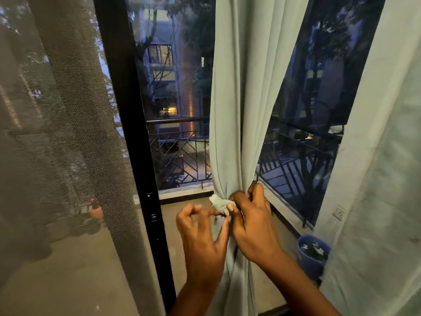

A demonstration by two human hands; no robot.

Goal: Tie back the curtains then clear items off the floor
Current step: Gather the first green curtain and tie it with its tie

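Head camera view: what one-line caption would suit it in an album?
Two hands tying a pale green curtain at a balcony door, blue bucket nearby.

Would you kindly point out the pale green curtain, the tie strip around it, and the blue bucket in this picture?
pale green curtain (237, 110), head view, on the gathered folds above the hands.
tie strip (218, 201), head view, on the loose end left of the right hand.
blue bucket (308, 262), head view, on its outer wall.

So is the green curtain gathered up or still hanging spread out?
Gathered. The green curtain narrows to a tight bunch where the right hand grips it, and the left hand pinches the tie around it.
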